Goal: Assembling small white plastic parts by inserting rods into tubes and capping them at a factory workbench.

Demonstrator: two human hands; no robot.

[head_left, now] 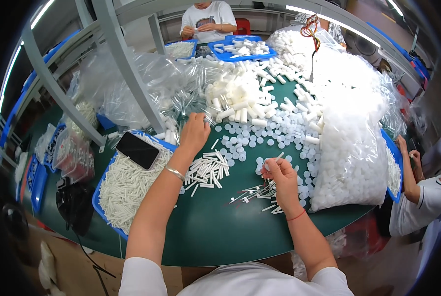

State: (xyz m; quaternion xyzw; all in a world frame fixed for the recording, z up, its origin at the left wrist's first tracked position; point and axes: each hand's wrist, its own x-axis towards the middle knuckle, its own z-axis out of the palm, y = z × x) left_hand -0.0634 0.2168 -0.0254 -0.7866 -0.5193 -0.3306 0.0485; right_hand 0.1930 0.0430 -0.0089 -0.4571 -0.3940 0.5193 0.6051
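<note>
My left hand (196, 133) reaches to the edge of a pile of clear thin tubes (193, 101), beside thick white cylinders (235, 93). Its fingers are bent together, and their tips are partly hidden. Closer to me, my right hand (283, 180) pinches a small translucent round cap (266, 166) between thumb and fingers. A short white stick (280, 155) shows just beyond its fingertips. Below that hand lie thin pins with white pieces on them (252, 193). Loose translucent discs (240, 140) spread between the hands, and short white sticks (208, 170) form a heap right of my left forearm.
A blue tray (98, 197) of white sticks stands left, a phone (138, 150) lying on it. At right a large clear bag (351, 167) bulges with white pieces. A grey frame post (131, 69) rises at left. Co-workers sit opposite and at right. Coloured wires (310, 32) hang overhead.
</note>
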